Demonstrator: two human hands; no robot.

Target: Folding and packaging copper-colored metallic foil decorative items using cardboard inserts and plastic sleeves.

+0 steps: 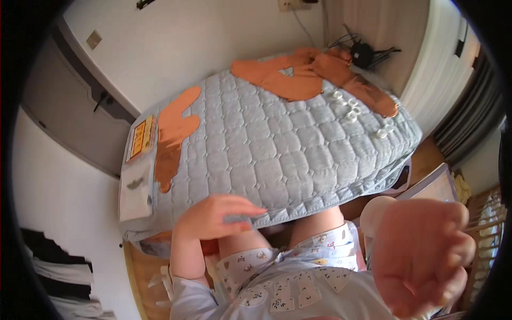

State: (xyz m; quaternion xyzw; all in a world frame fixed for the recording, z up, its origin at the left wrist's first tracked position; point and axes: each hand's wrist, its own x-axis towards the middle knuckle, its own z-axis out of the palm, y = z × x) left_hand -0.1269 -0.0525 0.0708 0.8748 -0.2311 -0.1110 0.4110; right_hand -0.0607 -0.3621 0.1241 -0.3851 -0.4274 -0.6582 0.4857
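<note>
The left hand [216,216] rests fingers-together, empty, on the near edge of the quilted grey-blue mattress pad [277,144]; the right hand [426,256] hovers open beside it. On the pad lie two orange cloths [173,133], far and left, near white walls.

The left hand [216,216] lies flat, fingers together, on the near edge of a bed covered by a pale blue quilted pad [277,144]. The right hand [426,256] is raised close to the camera, fingers curled and holding nothing. Orange patches [176,133] lie along the pad's left edge and far corner, with small white pieces [352,109] near its right edge.
</note>
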